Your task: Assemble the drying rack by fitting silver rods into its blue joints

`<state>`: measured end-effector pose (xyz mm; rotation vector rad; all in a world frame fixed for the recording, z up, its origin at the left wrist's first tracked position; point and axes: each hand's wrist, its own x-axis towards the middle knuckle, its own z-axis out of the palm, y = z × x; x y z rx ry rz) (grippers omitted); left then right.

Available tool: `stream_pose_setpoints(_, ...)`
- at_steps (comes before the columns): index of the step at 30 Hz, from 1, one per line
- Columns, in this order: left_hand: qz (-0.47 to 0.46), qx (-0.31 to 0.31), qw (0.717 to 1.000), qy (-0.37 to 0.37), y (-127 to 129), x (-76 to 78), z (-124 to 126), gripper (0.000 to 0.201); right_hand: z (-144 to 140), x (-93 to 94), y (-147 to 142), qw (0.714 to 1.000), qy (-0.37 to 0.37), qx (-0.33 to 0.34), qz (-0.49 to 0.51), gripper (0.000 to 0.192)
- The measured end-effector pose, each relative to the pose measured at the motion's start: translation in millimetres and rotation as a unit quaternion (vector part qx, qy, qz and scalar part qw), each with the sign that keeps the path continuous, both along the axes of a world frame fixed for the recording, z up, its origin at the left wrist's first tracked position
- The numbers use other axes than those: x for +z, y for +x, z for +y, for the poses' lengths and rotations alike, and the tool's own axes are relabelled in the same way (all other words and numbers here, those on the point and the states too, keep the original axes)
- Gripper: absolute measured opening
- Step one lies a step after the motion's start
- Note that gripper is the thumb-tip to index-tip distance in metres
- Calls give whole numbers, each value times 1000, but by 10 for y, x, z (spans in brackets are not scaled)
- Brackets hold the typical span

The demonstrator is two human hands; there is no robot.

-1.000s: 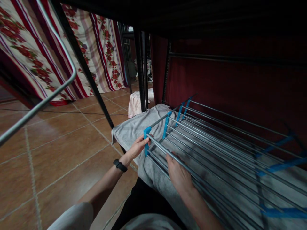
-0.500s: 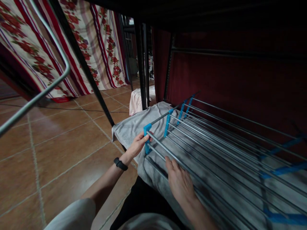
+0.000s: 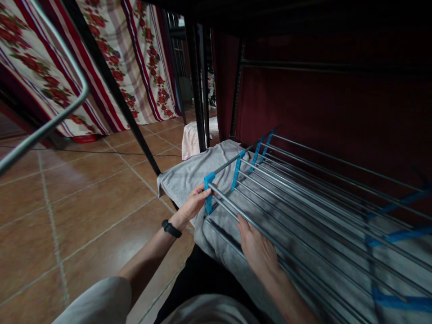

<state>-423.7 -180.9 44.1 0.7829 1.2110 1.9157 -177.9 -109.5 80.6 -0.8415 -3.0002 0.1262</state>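
Note:
A drying rack (image 3: pixel 238 173) of grey metal bars, joined by blue plastic brackets, lies over a grey cloth in front of me. My left hand (image 3: pixel 195 202) grips the rack's near left corner, its thumb against the blue end bracket (image 3: pixel 208 204) and the other fingers partly hidden behind it. On the front bars, my right hand (image 3: pixel 258 247) is closed around the metal, with some fingertips out of sight beneath. The far right part of the rack lies in shadow.
The grey cloth (image 3: pixel 182 180) covers a low surface under a dark frame with black posts (image 3: pixel 199 90). A bent metal tube (image 3: pixel 64 112) juts in at left. A floral curtain (image 3: pixel 135 67) hangs behind the tiled floor (image 3: pixel 101 211). A dark red cloth (image 3: pixel 303 99) backs the frame.
My right hand has shifted slightly right, and its fingers have curled in around the front bars. The left hand keeps its hold on the corner, and the view has shifted slightly.

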Motion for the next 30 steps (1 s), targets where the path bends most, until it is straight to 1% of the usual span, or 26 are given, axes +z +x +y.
stream_pose_setpoints(3, 2, -6, 1000, 0, -11, -42, -6, 42, -26, 16, -3, 1000, -4, -3, 9, 44)
stream_pose_setpoints(6, -4, -4, 1000, -1, 12, -93, -2, 54, -40, 28, -10, 1000, 1, -10, 5, 44)
stream_pose_setpoints(9, -22, 3, 1000, -22, 52, -167, 18, 64, -34, 45, -16, 1000, 4, -12, 14, 45)
stream_pose_setpoints(13, -40, 37, 998, -24, 71, -296, 55, 58, -33, 64, -17, 1000, -4, -11, 19, 45)
stream_pose_setpoints(16, -52, 53, 997, -28, 78, -350, 62, 53, -46, 67, -15, 1000, 1, -7, 22, 46)
stream_pose_setpoints(20, -61, 40, 996, -43, 135, -336, 39, 51, -57, 59, -3, 1000, 4, -5, 20, 45)
stream_pose_setpoints(24, -52, 29, 997, -38, 188, -308, 28, 52, -54, 30, 23, 1000, 11, -4, 15, 44)
stream_pose_setpoints(30, -58, 20, 998, -32, 164, -332, 38, 51, -46, 5, 37, 1000, 6, -7, 16, 44)
